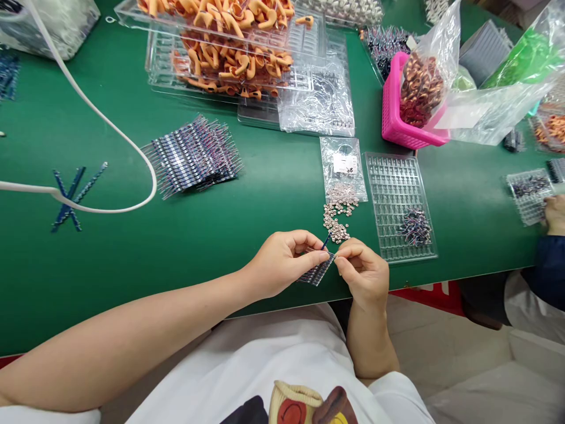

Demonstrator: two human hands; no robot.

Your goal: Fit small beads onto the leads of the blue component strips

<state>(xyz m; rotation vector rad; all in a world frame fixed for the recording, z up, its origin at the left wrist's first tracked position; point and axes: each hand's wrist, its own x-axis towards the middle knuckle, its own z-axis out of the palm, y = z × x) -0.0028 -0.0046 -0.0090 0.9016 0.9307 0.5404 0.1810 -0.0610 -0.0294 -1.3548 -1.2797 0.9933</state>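
Note:
Near the table's front edge, my left hand (282, 262) pinches a small dark strip of wired parts (316, 274), with a thin blue piece (326, 241) at its upper end. My right hand (364, 272) has its thumb and forefinger pressed together at the strip's right end; whatever tiny thing they hold is too small to name. Just beyond the fingers lie many small round pinkish pieces (335, 222), spilling from a clear labelled bag (343, 162). To the right, a clear ribbed tray (392, 188) bears a pile of small wired parts (415, 227).
Stacked wired strips (194, 154) and crossed blue strips (70, 199) lie left, under a white cable (110, 126). Clear trays (159, 65) of orange pieces (238, 59) stand behind. A pink basket (392, 112) is at back right. Another person's hand (555, 213) shows far right.

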